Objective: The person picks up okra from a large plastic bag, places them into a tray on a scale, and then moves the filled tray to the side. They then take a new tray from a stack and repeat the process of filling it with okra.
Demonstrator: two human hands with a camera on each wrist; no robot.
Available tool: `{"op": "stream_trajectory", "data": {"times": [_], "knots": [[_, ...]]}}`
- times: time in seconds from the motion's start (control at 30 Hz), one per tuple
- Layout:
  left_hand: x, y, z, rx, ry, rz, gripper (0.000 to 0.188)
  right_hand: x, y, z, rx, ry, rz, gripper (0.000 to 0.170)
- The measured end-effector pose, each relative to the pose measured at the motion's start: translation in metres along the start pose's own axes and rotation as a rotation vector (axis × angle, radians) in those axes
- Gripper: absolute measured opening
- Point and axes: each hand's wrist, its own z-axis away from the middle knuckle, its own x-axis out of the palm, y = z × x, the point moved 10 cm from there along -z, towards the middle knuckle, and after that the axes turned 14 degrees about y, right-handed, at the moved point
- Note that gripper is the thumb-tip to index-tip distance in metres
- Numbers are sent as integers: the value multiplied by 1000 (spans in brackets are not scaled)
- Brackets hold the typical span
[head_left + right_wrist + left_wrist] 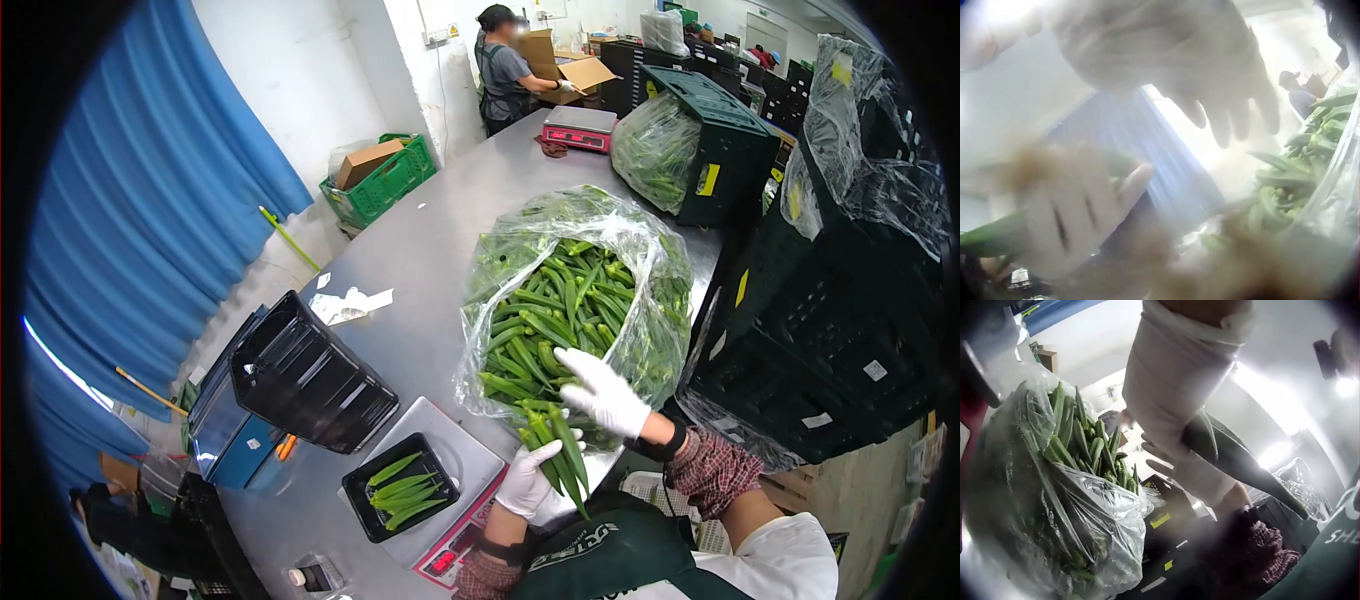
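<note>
My gloved left hand [527, 482] grips several okra pods [556, 447] at the near edge of the bag; their tips point down toward the apron. In the left wrist view dark pods [1241, 464] stick out past that hand. My gloved right hand [606, 392] is over the near right side of the open clear plastic bag [655, 300], close above the loose okra [565, 300] heaped inside. Its fingers are extended with nothing held, as the right wrist view shows of the right hand [1166, 56]. A black tray [352, 493] with several okra pods sits on the scale [462, 450] left of my left hand.
Black trays [310, 380] are stacked on the metal table [420, 260] at left. A tipped dark crate [735, 150] with another okra bag stands at the back, beside a second scale [580, 125]. Tall dark crates [830, 330] border the right side. Another person [503, 75] handles a cardboard box behind.
</note>
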Motion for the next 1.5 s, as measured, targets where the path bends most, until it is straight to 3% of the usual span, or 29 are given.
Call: {"op": "stream_trajectory", "data": {"times": [0.03,0.13,0.17,0.23,0.33,0.43,0.63,0.77,0.83,0.93,1.0,1.07,1.13,1.2,1.33,1.4,1.43,1.5], "knots": [[-8,-2,-4,-28,-21,103,54,-12,2,-15,24,76,-63,51],[-21,2,-8,-38,-32,330,58,-4,41,-52,-40,205,250,36],[-23,7,-6,-5,43,300,59,4,45,-57,-44,208,245,36],[-26,14,-6,24,87,296,58,31,43,-67,-131,130,608,36],[-39,22,-9,82,123,287,59,45,36,-74,-186,135,746,38],[-55,27,-13,156,144,263,59,39,57,-81,-75,121,673,30],[-43,36,-7,140,157,371,54,34,56,-78,-229,218,770,18],[-42,38,-9,166,173,332,51,30,70,-86,-212,195,750,17],[-48,36,-11,185,206,314,49,21,98,-83,284,-8,257,22],[-57,33,-18,196,281,320,41,13,40,-55,107,-43,104,28],[-63,25,-25,176,321,340,35,29,-19,-18,-210,-190,197,27],[-81,18,-38,228,406,237,28,54,-30,10,-190,-433,128,26],[-94,15,-45,244,385,218,29,34,-30,-11,-386,-197,52,22],[-82,14,-38,141,237,467,36,12,19,-50,-235,52,93,16],[-73,33,-25,222,233,431,53,-2,78,-97,-37,89,394,20],[-60,40,-22,243,192,414,59,22,68,-107,-179,24,668,21],[-52,42,-20,236,174,432,60,29,67,-110,-245,73,689,24],[-45,46,-16,269,131,388,59,33,75,-117,-199,89,648,25]]}}
